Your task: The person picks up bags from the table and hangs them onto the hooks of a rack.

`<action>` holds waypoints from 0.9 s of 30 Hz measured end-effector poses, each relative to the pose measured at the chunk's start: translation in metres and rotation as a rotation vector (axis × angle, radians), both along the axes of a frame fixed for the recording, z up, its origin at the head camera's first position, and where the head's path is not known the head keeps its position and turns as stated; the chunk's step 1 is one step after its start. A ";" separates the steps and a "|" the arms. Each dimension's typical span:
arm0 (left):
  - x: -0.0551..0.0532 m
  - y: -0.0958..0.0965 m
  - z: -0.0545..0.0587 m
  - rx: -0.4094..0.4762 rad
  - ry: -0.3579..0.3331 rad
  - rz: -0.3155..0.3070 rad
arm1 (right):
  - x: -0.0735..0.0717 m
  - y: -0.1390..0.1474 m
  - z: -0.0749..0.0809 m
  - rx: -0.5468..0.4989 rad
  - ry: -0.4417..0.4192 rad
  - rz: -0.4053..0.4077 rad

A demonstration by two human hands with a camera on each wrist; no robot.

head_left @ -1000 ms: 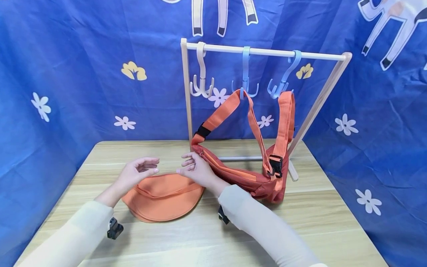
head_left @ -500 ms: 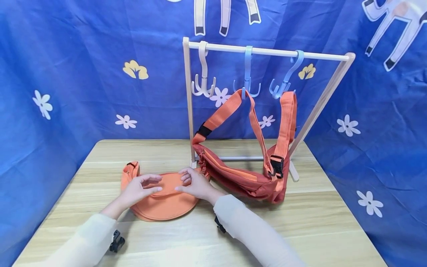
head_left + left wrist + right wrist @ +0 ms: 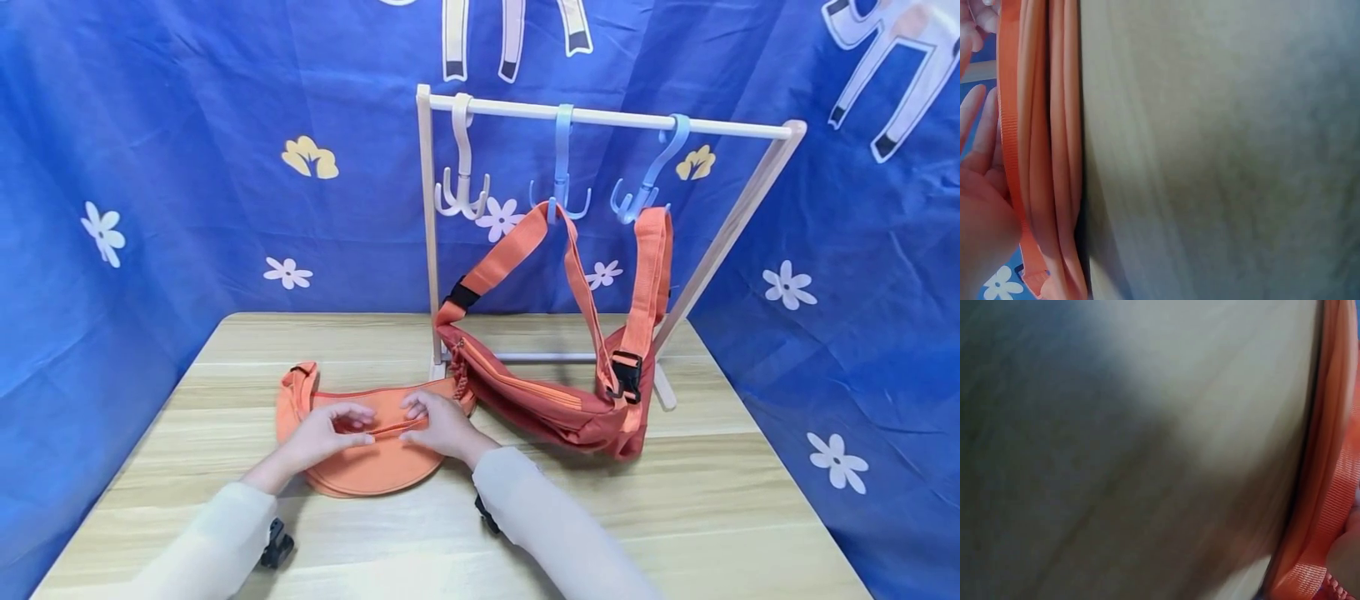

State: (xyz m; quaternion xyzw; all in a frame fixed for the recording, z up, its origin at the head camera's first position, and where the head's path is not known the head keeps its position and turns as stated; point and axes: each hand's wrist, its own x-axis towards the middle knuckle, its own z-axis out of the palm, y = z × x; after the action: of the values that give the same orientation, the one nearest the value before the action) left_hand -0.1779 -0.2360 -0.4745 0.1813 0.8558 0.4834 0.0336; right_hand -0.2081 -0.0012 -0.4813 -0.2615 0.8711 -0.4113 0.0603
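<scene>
An orange half-moon fabric bag [image 3: 375,477] lies on the wooden table, its strap [image 3: 396,428] running across the top. Over its left part is my left hand [image 3: 330,433], thumb and fingers apart. My right hand [image 3: 444,427] faces it from the other side, fingers loosely bent near the strap. In the left wrist view, straight fingers [image 3: 984,134] show beside the orange webbing [image 3: 1009,125]. The right wrist view catches only the bag's edge [image 3: 1322,462] and a bit of the hand, so contact there cannot be told.
A rack [image 3: 622,118] stands behind, carrying a white hook [image 3: 462,158] and two blue hooks [image 3: 562,158]. A red bag [image 3: 555,412] hangs by orange straps from the blue hooks, its bottom near the table, just right of my right hand. A blue curtain [image 3: 180,208] surrounds the table.
Both hands have come down and nearer to me, onto the orange bag's middle by its strap. The bag's left end, covered before, now shows. The head view has shifted slightly; the red bag stays put.
</scene>
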 end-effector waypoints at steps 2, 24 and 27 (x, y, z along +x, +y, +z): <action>0.001 0.000 -0.001 -0.011 0.008 -0.001 | 0.000 0.000 -0.002 0.045 0.028 -0.016; 0.001 -0.004 0.003 -0.094 -0.055 0.023 | 0.002 -0.004 -0.011 0.073 0.123 -0.014; 0.001 -0.009 0.006 -0.088 -0.103 0.004 | 0.004 -0.006 -0.009 0.040 0.128 0.010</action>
State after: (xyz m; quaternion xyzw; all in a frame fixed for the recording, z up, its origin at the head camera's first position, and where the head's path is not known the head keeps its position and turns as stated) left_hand -0.1772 -0.2454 -0.4683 0.1531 0.8736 0.4541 0.0845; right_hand -0.2040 -0.0070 -0.4908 -0.2901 0.8800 -0.3759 0.0117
